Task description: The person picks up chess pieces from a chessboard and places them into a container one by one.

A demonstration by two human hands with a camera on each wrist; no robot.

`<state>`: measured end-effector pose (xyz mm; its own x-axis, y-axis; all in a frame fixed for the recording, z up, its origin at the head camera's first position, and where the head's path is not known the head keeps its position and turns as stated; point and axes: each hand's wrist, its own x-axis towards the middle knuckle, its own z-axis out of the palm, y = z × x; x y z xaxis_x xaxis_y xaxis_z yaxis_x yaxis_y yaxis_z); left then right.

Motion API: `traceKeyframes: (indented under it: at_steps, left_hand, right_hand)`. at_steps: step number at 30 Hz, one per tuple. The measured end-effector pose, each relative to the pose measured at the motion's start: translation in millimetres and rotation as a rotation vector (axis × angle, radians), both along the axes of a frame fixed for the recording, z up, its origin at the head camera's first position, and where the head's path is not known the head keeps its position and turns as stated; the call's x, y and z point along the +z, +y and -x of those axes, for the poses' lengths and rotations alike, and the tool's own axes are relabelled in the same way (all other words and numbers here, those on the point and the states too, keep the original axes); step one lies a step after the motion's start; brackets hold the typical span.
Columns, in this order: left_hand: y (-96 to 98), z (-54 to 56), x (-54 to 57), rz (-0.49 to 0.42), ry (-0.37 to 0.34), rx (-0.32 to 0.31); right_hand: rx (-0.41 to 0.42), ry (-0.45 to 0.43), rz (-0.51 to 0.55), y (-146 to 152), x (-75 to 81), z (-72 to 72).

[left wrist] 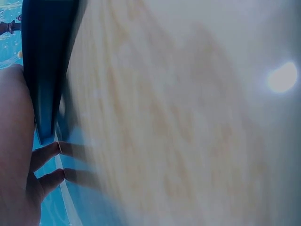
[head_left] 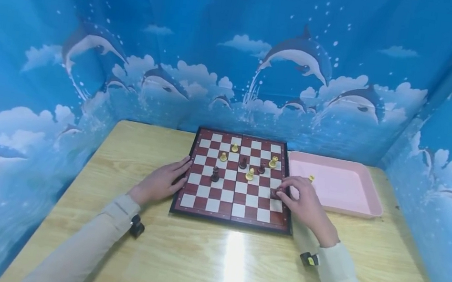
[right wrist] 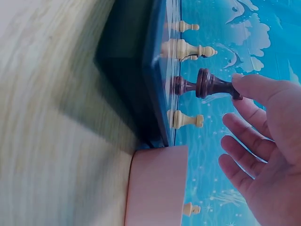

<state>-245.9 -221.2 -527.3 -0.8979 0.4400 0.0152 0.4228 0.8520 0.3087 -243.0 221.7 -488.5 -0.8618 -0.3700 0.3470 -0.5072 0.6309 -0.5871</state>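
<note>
A folding chessboard [head_left: 231,216] with red and white squares lies on the table. At its right side my right hand [head_left: 306,200] pinches a dark chess piece [right wrist: 211,84] by the top between thumb and index finger. The piece's head is hidden under the fingertips, so its kind cannot be told; the other fingers are spread loosely. Along the board's left edge rests my left hand [head_left: 161,182], its fingers extended and holding nothing. Dark pieces [head_left: 215,174] and light pieces [head_left: 249,174] stand about the board, among them a light rook [right wrist: 188,120].
A pink tray [head_left: 370,207] adjoins the board's right side, and a light chess piece [head_left: 311,177] shows just behind my right hand there. The wooden table [head_left: 187,261] extends toward me. Blue dolphin-print curtains [head_left: 207,27] close off the back and both sides.
</note>
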Motion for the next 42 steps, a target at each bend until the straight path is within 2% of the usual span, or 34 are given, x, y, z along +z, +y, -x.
traceKeyframes:
  at_steps: [13, 16, 24, 35, 39, 42]
  left_hand:
    - [2.0, 0.7, -1.8, -0.019, 0.025, -0.010]
    - [3.5, 1.8, -2.6, -0.024, 0.036, -0.021]
    - [1.4, 2.8, -2.5, 0.007, 0.022, 0.004]
    - [0.1, -4.7, -4.0, -0.018, 0.049, -0.024]
    - [-0.7, -3.9, -2.7, -0.029, 0.058, -0.047]
    - [-1.4, -3.1, -0.7, -0.032, 0.051, -0.041]
  right_hand:
    - [-0.014, -0.021, 0.002, 9, -0.6, -0.9]
    - [-0.017, 0.006, 0.007, 12, -0.1, 1.0]
    - [-0.011, 0.063, 0.031, 17, -3.6, 5.1]
    - [-0.109, 0.083, 0.054, 25, -1.6, -0.4]
    - [-0.116, 0.111, 0.067, 29, 1.7, 0.1]
    - [-0.117, 0.146, 0.077, 32, 5.3, 2.5]
